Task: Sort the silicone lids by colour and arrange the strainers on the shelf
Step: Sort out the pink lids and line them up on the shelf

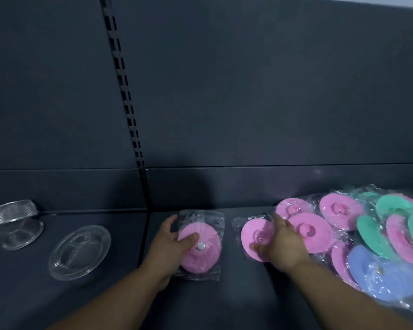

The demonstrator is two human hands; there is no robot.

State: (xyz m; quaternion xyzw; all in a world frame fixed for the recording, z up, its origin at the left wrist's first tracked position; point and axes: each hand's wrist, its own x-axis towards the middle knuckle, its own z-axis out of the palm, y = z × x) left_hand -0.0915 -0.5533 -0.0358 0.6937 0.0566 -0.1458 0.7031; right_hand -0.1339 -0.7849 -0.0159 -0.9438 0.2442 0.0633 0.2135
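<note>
Pink lid, sealed in a clear bag, is gripped by the left hand at lower centre of the frame. The thumb is laid across its top beside a white knob, and the fingers are curled at the bag's upper left edge. The lid is laid flat on the dark shelf. Just right of it, apart from it, a second lid, also pink and bagged, is held by the right hand. The thumb is pressed near its lower edge and the fingers are stretched over its right side. Against that hand a pile of bagged lids is spread toward the right edge of the frame. Pink ones are found nearest, green lids further right, and a blue lid at the lower right. Well apart, at lower left, a clear oval dish is set on the shelf. Clear bowls are seen beyond it at the far left. A slotted upright is seen running down the dark back panel.
</note>
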